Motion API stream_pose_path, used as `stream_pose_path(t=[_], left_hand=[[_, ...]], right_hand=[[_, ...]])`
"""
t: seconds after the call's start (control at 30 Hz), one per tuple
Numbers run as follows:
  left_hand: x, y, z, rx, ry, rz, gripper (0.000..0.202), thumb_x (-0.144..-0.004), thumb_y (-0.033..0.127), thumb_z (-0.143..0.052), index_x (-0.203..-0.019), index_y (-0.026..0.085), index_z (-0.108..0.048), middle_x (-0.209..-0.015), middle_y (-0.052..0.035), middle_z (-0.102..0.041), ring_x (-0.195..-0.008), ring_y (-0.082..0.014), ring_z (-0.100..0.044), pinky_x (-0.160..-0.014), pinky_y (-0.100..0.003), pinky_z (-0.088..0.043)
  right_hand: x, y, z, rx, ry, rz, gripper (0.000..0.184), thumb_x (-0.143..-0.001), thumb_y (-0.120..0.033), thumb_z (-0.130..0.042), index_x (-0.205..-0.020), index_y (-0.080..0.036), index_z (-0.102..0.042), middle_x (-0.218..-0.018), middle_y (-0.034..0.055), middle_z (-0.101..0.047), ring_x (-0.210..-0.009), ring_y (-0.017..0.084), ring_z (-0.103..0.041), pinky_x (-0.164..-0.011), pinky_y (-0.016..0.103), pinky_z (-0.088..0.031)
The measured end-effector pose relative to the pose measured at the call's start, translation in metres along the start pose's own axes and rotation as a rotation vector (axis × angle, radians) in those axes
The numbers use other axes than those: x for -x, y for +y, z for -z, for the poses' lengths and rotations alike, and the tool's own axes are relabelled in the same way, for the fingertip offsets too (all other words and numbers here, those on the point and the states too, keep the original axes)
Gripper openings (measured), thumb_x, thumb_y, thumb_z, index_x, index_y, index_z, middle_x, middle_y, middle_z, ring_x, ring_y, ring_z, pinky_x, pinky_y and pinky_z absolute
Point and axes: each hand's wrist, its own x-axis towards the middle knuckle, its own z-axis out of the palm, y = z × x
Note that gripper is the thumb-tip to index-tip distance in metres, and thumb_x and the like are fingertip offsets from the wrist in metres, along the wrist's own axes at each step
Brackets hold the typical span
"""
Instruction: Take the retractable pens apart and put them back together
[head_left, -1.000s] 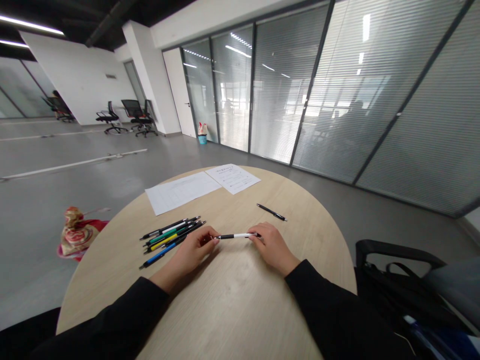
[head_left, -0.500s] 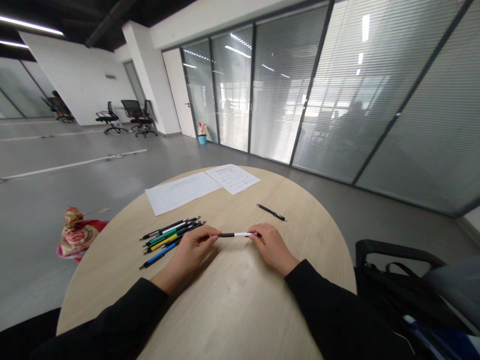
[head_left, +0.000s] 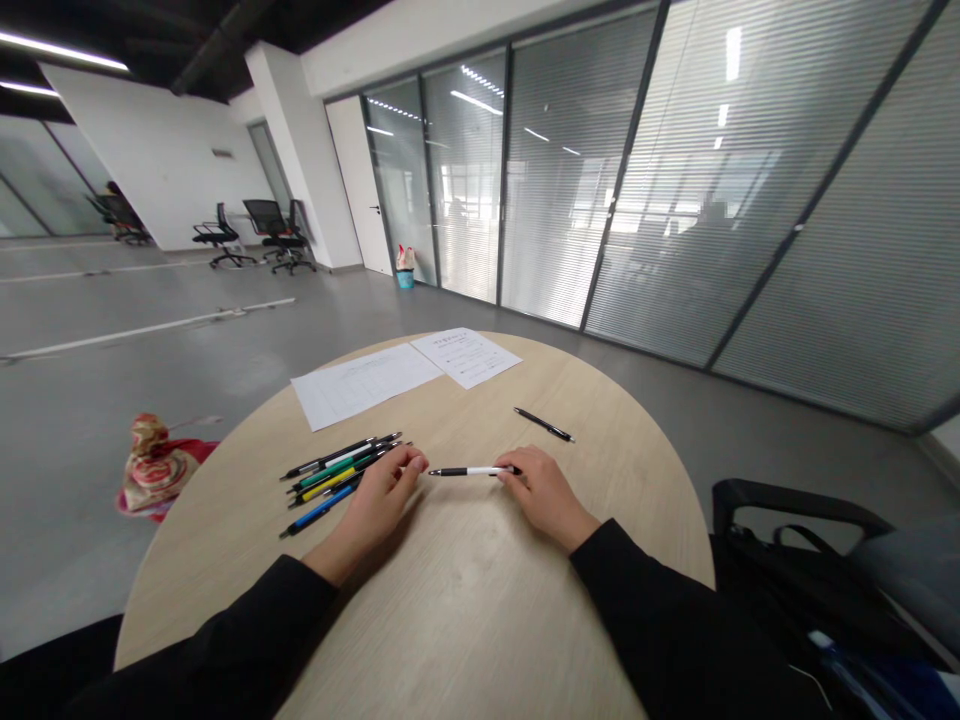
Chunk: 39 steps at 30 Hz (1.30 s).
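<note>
A white-and-black pen (head_left: pixel 480 471) lies level, its tip pointing left. My right hand (head_left: pixel 543 488) grips its right end between thumb and fingers. Just left of the tip is my left hand (head_left: pixel 384 497), its fingers loosely curved and apart from the thumb, holding nothing. Beside and partly behind it lies a bundle of pens: a blue pen (head_left: pixel 322 511), a yellow pen (head_left: pixel 322 487), a green pen (head_left: pixel 330 470) and several black ones, some ends hidden by the hand. A single black pen (head_left: pixel 544 424) rests beyond my right hand.
Two printed paper sheets, a left sheet (head_left: pixel 360 385) and a right sheet (head_left: pixel 469 360), lie at the far side of the round wooden table (head_left: pixel 465 600). To the right stands a black chair (head_left: pixel 802 505) with a bag. Red-and-gold cloth (head_left: pixel 154 465) is beyond the left edge.
My left hand has let go of the pen's tip end and drawn slightly left, so the tip now shows. My right hand keeps its hold in nearly the same place.
</note>
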Motion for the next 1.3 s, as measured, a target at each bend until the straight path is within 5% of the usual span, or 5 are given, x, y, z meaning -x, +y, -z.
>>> stream_pose_path(t=[0.27,0.57,0.9,1.3], left_hand=[[0.003,0.006,-0.003,0.049,-0.219,0.086,0.062,-0.1,0.06,-0.03,-0.062,0.019,-0.057,-0.057,0.0001,-0.051,-0.058,-0.0176,-0.047,-0.061,-0.03,-0.037],[0.003,0.006,-0.003,0.152,-0.275,0.071,0.053,-0.095,0.06,-0.043,-0.064,0.019,-0.054,-0.055,0.003,-0.044,-0.054,-0.0142,-0.039,-0.051,-0.026,-0.03],[0.004,0.017,0.002,0.147,-0.226,0.013,0.035,-0.092,0.051,-0.055,-0.081,0.018,-0.063,-0.072,0.0006,-0.057,-0.069,-0.0177,-0.051,-0.065,-0.028,-0.041],[0.001,0.005,-0.002,0.122,-0.256,0.066,0.05,-0.096,0.059,-0.042,-0.068,0.019,-0.056,-0.06,0.0011,-0.049,-0.06,-0.0165,-0.044,-0.055,-0.026,-0.035]], right_hand=[[0.0,0.0,0.0,-0.022,0.011,0.035,0.01,-0.09,-0.01,-0.068,-0.092,-0.019,-0.071,-0.089,0.0046,-0.072,-0.086,0.021,-0.061,-0.082,0.034,-0.044],[0.0,0.004,-0.001,-0.042,0.023,0.045,0.009,-0.091,-0.011,-0.068,-0.093,-0.02,-0.072,-0.09,0.0047,-0.073,-0.087,0.021,-0.061,-0.083,0.034,-0.045],[-0.001,0.006,-0.001,-0.049,0.03,0.041,0.011,-0.09,-0.011,-0.067,-0.092,-0.021,-0.072,-0.089,0.0042,-0.072,-0.086,0.021,-0.06,-0.082,0.034,-0.045],[-0.001,0.001,0.0,-0.035,0.011,0.048,0.009,-0.091,-0.011,-0.068,-0.093,-0.019,-0.072,-0.09,0.0042,-0.072,-0.086,0.02,-0.06,-0.083,0.034,-0.045]])
